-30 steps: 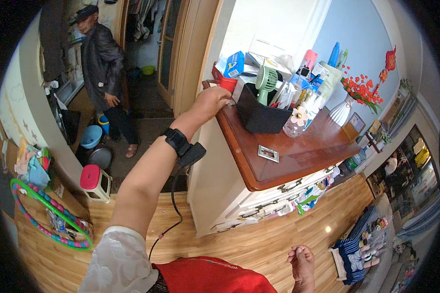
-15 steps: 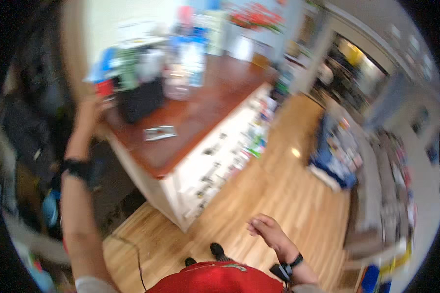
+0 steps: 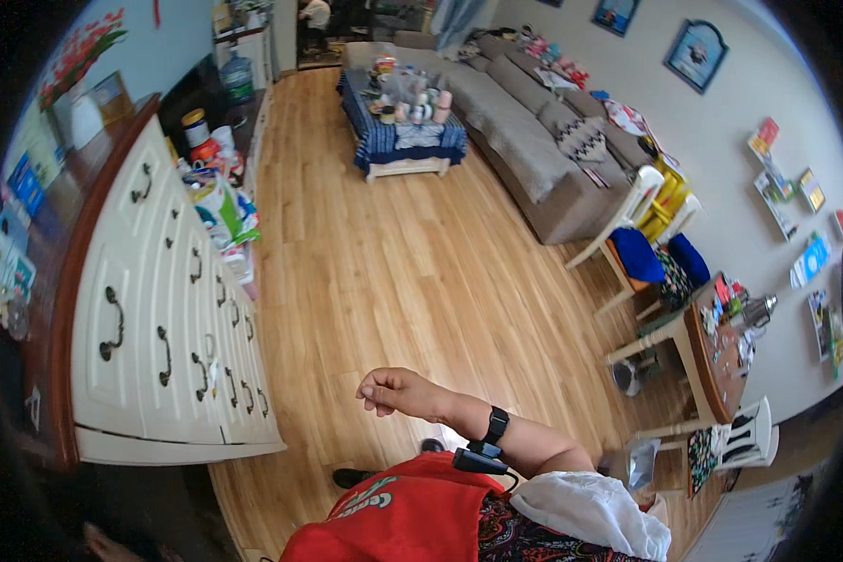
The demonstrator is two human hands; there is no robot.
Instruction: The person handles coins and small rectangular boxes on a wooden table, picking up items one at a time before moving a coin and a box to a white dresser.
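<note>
My right hand point(image 3: 395, 391) hangs over the wood floor in front of my body, its fingers curled in with nothing visible in them. A black band point(image 3: 495, 426) circles that wrist, with a small black device point(image 3: 479, 462) beside it. My left hand point(image 3: 110, 545) shows only in part at the lower left edge, dark and blurred, so its fingers cannot be read. Nearest to it is the white chest of drawers point(image 3: 140, 375) with a dark red-brown top and dark curved handles. A red apron point(image 3: 384, 510) covers my front.
Ahead, a low table point(image 3: 412, 150) with a blue cloth carries bottles and jars. Along the right stand a grey sofa point(image 3: 506, 103), chairs point(image 3: 632, 206) and a wooden dining table point(image 3: 717, 375). Bags point(image 3: 225, 211) and a water bottle point(image 3: 237, 77) line the left side.
My view has swung to the right, bringing the sofa and dining table into full sight. My left hand has left the chest's top and dropped to the lower left edge.
</note>
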